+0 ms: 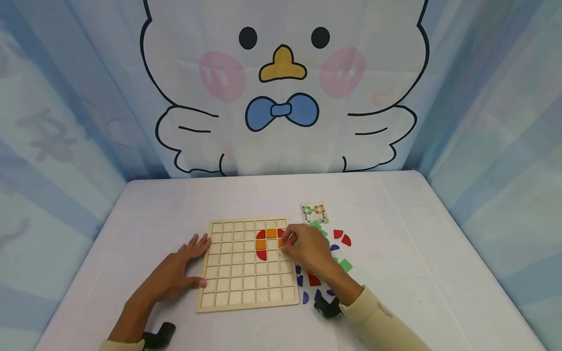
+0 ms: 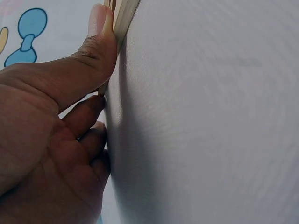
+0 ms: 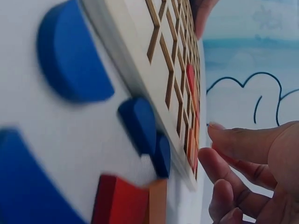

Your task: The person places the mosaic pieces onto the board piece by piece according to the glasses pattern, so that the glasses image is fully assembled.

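fingers bent, grip unclear, the right hand [image 1: 309, 248] is apparently seating an orange tile [image 1: 281, 242] far right on the board [image 1: 248, 282], likely needing a flush press; the splayed left hand [image 1: 175, 274] is bracing.

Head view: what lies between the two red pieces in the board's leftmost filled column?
An orange square, as the head view shows.

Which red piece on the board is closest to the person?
The red piece directly below the left orange square. The other two red pieces showing on the board lie farther away, either side of the top orange square.
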{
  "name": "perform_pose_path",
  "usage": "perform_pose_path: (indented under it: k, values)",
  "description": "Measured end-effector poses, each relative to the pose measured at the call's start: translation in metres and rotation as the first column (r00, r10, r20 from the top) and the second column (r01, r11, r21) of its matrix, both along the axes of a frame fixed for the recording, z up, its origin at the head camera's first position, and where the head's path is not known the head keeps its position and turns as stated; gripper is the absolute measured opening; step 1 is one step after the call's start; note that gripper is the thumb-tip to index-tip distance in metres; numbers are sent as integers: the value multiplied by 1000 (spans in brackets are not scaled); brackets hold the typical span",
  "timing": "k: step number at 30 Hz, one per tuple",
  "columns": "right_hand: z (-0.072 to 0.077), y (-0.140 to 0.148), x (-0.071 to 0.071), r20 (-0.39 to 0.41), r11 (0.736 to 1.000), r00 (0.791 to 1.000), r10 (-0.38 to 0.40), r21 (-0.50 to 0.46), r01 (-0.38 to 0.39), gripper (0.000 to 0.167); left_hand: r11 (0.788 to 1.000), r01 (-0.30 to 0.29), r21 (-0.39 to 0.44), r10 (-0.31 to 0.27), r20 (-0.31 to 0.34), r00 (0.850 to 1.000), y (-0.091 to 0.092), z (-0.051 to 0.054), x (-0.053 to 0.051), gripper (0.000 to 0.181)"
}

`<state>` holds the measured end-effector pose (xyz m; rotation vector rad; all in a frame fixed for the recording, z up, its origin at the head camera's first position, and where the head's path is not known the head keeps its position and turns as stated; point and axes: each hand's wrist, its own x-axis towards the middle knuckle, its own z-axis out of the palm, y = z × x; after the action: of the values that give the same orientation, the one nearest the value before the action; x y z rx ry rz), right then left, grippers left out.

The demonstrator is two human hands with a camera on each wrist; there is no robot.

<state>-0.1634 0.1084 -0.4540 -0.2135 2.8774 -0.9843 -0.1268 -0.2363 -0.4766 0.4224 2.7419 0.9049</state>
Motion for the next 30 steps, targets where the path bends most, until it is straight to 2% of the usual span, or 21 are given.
perform_pose_path:
  k: [4, 9, 13, 19, 24, 30]
  values:
    - [3, 10, 3, 5, 999, 999, -42, 8, 42, 14, 1000, 1, -1, -1, -3, 1000, -1, -1, 0, 110]
    - [7, 22, 9, 48, 995, 994, -97, 5, 97, 13, 1000, -4, 5, 4, 2, 1000, 0, -1, -1, 110]
    - [7, 32, 15, 70, 994, 992, -106, 9, 106, 13, 1000, -3, 2, 3, -6, 1000, 0, -1, 0, 110]
    - [5, 46, 23, 92, 996, 992, -85, 47, 81, 17, 1000, 4, 0, -4, -16, 1000, 0, -1, 0, 109]
    - [3, 54, 29, 116, 995, 992, -40, 95, 29, 23, 1000, 4, 0, -4, -10, 1000, -1, -1, 0, 109]
    - [0, 56, 31, 114, 994, 993, -12, 111, -1, 21, 1000, 6, 8, -5, -7, 1000, -1, -1, 0, 110]
